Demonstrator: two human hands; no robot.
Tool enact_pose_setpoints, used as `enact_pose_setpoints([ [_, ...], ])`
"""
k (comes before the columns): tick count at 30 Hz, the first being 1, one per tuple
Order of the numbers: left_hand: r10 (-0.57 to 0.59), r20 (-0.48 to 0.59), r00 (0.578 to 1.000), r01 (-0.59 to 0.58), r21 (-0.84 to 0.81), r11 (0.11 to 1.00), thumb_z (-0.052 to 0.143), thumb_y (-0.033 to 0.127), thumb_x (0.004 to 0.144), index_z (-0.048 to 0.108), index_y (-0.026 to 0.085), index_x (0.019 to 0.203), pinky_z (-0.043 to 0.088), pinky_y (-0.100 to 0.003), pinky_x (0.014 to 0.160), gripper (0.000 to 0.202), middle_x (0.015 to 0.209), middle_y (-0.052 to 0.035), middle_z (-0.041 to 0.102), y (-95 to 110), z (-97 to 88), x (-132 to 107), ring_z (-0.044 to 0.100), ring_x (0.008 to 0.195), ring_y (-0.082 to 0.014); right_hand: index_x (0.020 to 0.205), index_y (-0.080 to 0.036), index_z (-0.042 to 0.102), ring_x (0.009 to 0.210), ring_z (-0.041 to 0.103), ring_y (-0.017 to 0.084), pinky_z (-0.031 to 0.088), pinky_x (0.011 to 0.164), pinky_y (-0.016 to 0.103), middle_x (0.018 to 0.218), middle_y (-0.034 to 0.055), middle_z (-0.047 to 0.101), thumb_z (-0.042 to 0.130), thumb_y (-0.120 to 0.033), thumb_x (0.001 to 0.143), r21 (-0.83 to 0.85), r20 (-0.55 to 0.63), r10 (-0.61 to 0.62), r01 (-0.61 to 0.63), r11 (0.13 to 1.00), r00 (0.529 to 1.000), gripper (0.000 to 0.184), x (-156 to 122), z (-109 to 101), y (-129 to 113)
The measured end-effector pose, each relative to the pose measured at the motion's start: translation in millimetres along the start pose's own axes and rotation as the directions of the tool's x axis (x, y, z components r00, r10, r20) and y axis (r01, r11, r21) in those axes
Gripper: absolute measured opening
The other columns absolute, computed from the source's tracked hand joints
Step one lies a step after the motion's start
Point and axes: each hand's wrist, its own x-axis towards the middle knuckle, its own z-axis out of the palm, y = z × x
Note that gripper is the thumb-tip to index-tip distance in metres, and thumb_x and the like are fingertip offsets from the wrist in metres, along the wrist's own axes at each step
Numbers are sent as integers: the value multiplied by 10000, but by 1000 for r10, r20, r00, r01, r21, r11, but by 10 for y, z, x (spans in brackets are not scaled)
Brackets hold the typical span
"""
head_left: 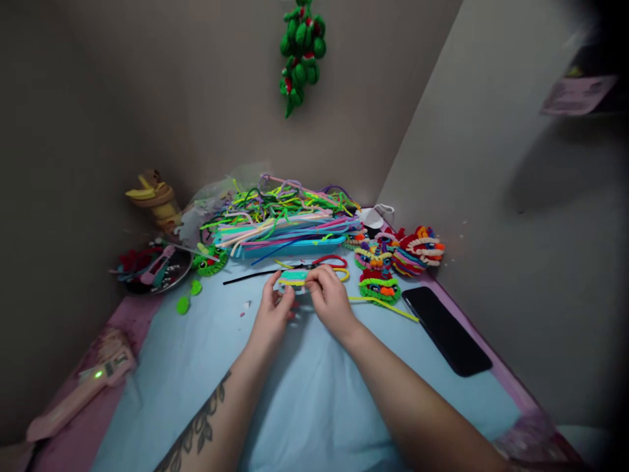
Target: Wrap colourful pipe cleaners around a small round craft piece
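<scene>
Over the middle of the table, my left hand [274, 305] grips a small pipe-cleaner piece [293, 276] with teal and yellow rows and a whitish lower part. My right hand [330, 298] pinches this piece at its right end, fingertips pressed together. Just behind my hands lie scissors [339, 263] with red and yellow handles, partly hidden. A black pipe cleaner [246, 278] stretches out left of the piece. To the right of my right hand rests a bent yellow pipe cleaner [393, 307].
Pipe cleaners fill a blue tray [304, 247] at the back. Colourful pipe-cleaner heads [379, 287] and a phone [446, 331] lie right. On the left are a round metal dish [170, 278], green pieces [183, 305] and a lit glue gun [83, 387]. Walls rise behind and beside the table.
</scene>
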Motion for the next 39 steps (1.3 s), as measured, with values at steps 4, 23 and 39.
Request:
enact_pose_setpoints([
  [4, 388, -34, 921, -335, 441, 833, 721, 354, 690, 704, 213, 914, 380, -205, 539, 266, 725, -1, 543, 103, -165, 56, 480, 600, -108, 767, -206, 535, 797, 525, 192, 433, 721, 321, 779, 41, 541, 431, -159, 876, -18, 65, -57, 59, 998, 996, 157, -30, -96, 108],
  [23, 549, 281, 788, -612, 464, 641, 649, 228, 759, 747, 250, 828, 470, -275, 730, 122, 806, -53, 700, 129, -244, 98, 616, 766, -183, 819, -210, 609, 741, 552, 158, 441, 672, 274, 788, 24, 604, 551, -189, 854, 27, 199, -53, 49, 998, 979, 72, -88, -96, -1],
  [39, 405, 271, 873, -487, 466, 739, 704, 221, 696, 743, 212, 753, 498, -223, 589, 70, 756, -52, 708, 204, -240, 62, 637, 696, -162, 754, -200, 557, 780, 542, 163, 424, 714, 275, 769, 20, 553, 526, -141, 817, -23, 161, 8, -4, 1000, 987, 92, -104, -93, -111],
])
